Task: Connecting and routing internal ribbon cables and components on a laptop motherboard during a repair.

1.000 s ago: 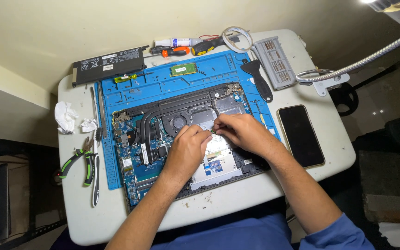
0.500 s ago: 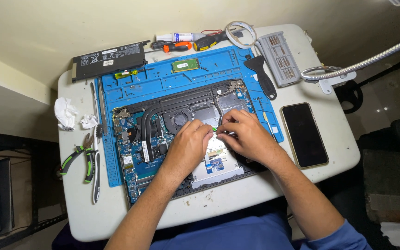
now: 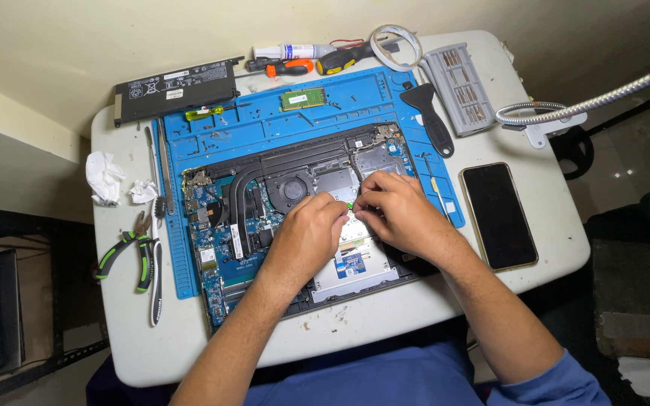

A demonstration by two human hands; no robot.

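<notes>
An opened laptop (image 3: 227, 225) with its blue board, black heat pipes and round fan lies on a blue repair mat (image 3: 265, 128). My left hand (image 3: 310, 233) and my right hand (image 3: 396, 210) meet over the middle of the laptop, just right of the fan. Their fingertips pinch together at a small green part (image 3: 350, 204) between them. Which hand holds that part, I cannot tell. A silver drive bay (image 3: 355, 271) shows below the hands.
A black battery pack (image 3: 174, 89), a green memory stick (image 3: 302, 98), screwdrivers (image 3: 287, 68), a glue tube (image 3: 291, 51), tape roll (image 3: 396, 45), grey bit case (image 3: 459, 86) and black scraper (image 3: 430, 116) lie at the back. Pliers (image 3: 126, 256) and tissues (image 3: 103, 177) sit left, a phone (image 3: 498, 214) right.
Both hands have shifted a little toward the far side of the laptop, staying together over its middle. The view has also drifted slightly.
</notes>
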